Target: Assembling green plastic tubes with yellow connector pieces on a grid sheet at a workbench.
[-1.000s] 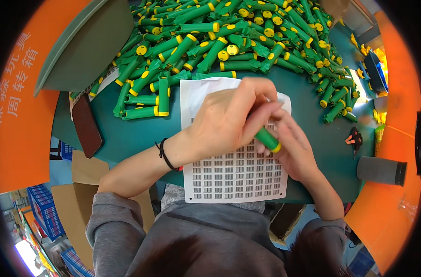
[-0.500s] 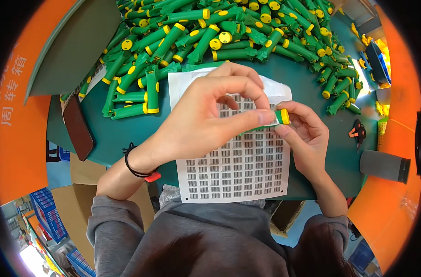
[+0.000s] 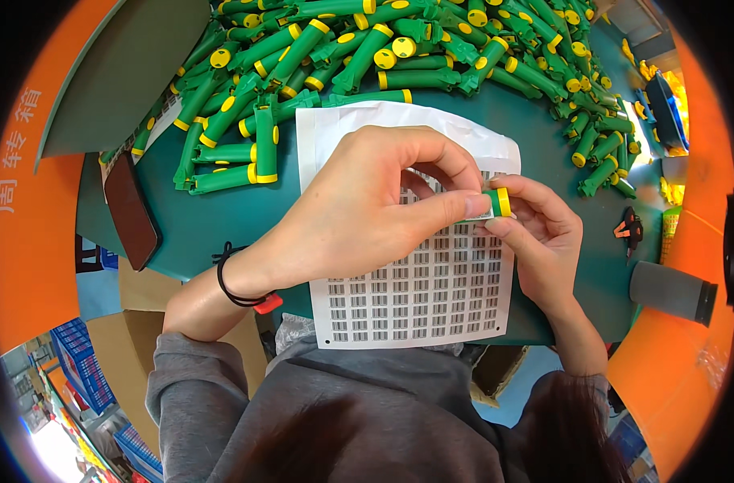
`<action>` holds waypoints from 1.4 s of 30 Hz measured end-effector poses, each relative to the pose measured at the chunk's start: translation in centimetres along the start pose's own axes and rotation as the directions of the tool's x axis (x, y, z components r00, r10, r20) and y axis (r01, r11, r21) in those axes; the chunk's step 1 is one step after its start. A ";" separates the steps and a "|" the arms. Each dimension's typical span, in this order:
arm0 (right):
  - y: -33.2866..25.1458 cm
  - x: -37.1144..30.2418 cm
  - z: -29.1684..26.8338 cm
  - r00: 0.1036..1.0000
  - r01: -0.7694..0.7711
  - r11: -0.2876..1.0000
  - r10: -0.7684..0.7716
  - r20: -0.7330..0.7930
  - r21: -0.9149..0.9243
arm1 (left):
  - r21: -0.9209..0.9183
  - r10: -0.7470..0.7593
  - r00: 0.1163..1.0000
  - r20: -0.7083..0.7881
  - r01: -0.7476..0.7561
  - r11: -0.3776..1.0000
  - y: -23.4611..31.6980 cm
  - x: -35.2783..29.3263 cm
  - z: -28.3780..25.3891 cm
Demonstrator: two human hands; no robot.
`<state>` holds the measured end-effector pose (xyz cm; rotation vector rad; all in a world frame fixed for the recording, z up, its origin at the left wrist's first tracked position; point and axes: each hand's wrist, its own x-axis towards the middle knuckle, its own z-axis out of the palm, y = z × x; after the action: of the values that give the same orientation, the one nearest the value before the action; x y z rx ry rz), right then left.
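Between my two hands is a green plastic tube with a yellow cap (image 3: 502,202), lying sideways above a white sheet of barcode stickers (image 3: 415,310). My right hand (image 3: 544,233) pinches the capped end between thumb and fingers. My left hand (image 3: 383,193) is closed around the tube from the other side, its thumb pressing on a small white barcode sticker (image 3: 484,214) on the tube's side. Most of the tube is hidden behind the left hand. The sheet's far part, near the knuckles, is blank and slightly wrinkled.
A large heap of green tubes with yellow caps (image 3: 399,48) covers the far side of the green table (image 3: 302,233). A brown flat case (image 3: 131,211) lies at the left edge. On the right are small orange-and-black snips (image 3: 628,231) and a grey cylinder (image 3: 671,291).
Both hands keep their hold on the tube, with the left thumb still pressed on the sticker. The view has shifted slightly; otherwise little differs.
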<state>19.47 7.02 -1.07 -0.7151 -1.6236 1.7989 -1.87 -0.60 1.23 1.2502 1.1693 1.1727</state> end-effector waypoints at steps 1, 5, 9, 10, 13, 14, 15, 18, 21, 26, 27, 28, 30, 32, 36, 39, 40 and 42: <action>0.0 0.0 0.0 1.000 0.000 1.000 0.000 0.001 0.000 | 0.000 0.000 1.000 -0.001 0.000 1.000 0.0 0.0 0.0; 0.1 0.0 -0.1 1.000 0.011 1.000 -0.011 0.009 -0.019 | 0.018 -0.006 1.000 0.004 0.006 1.000 -0.2 0.1 0.0; 0.2 0.0 0.0 1.000 0.014 1.000 -0.014 0.012 0.003 | 0.034 0.003 1.000 -0.005 -0.003 0.999 -0.2 0.0 0.1; 0.2 0.0 0.0 1.000 0.014 1.000 -0.014 0.014 0.004 | 0.035 0.002 1.000 -0.008 -0.002 0.999 -0.2 -0.1 0.1; 0.0 -0.1 0.0 1.000 0.014 1.000 -0.014 -0.002 -0.010 | 0.034 -0.007 1.000 -0.014 0.008 0.999 -0.2 0.0 0.2; 0.1 -0.1 0.0 1.000 0.013 1.000 -0.013 0.004 -0.002 | 0.042 -0.017 1.000 -0.021 0.017 0.999 -0.1 0.0 0.2; 0.1 -0.2 -0.1 1.000 0.012 1.000 -0.012 0.011 0.005 | 0.050 -0.026 0.999 -0.029 0.027 0.998 0.0 0.0 0.3; 0.5 -0.3 -0.4 0.999 -0.044 0.993 0.041 0.028 0.105 | 0.088 -0.004 1.000 -0.017 0.005 0.996 -0.4 0.0 0.3; 0.3 -0.3 -0.4 1.000 0.011 0.989 -0.014 0.018 0.150 | 0.065 0.029 0.996 -0.089 -0.023 0.998 -0.5 0.1 0.5; 0.3 -0.3 -0.9 0.995 -0.004 0.967 -0.021 0.097 0.253 | -0.107 -0.064 0.982 0.176 0.083 0.991 -0.1 0.2 -0.6; 0.2 -0.2 -0.8 0.997 0.009 0.968 -0.027 0.069 0.252 | -0.216 -0.050 0.973 0.227 0.100 0.971 -0.1 0.2 -0.7; 0.3 -0.1 -0.8 0.997 0.012 0.968 -0.031 0.073 0.251 | -0.214 -0.046 0.974 0.222 0.095 0.972 0.2 0.3 -0.8; 0.8 0.1 -0.9 0.975 0.219 0.973 -0.217 0.047 -0.065 | -0.066 -0.135 0.963 0.233 0.154 0.986 0.8 0.6 -0.6; 0.8 0.0 -0.7 0.975 0.217 0.974 -0.213 0.057 -0.069 | -0.100 -0.113 0.978 0.178 0.132 0.986 -0.4 0.8 0.3; 0.7 0.1 -0.6 0.967 0.254 0.963 -0.251 0.040 -0.096 | -0.122 -0.213 0.958 0.192 0.239 0.963 0.3 0.5 -0.2; 0.8 0.1 -0.3 0.957 0.289 0.951 -0.283 0.066 -0.109 | 0.134 -0.003 0.985 0.173 -0.021 0.991 -0.2 0.3 0.1; 0.8 0.2 -0.1 0.955 0.296 0.944 -0.288 0.072 -0.142 | 0.141 0.005 0.987 0.158 -0.028 0.990 -0.1 0.0 -0.1; 0.5 0.9 -0.8 0.941 0.324 0.935 -0.304 0.146 -0.144 | 0.177 -0.187 0.981 0.058 0.174 0.969 1.0 -0.1 -0.6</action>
<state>19.46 8.20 -1.70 -0.3909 -1.8670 1.5136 -2.48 -0.64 2.27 1.2743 1.3209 0.8987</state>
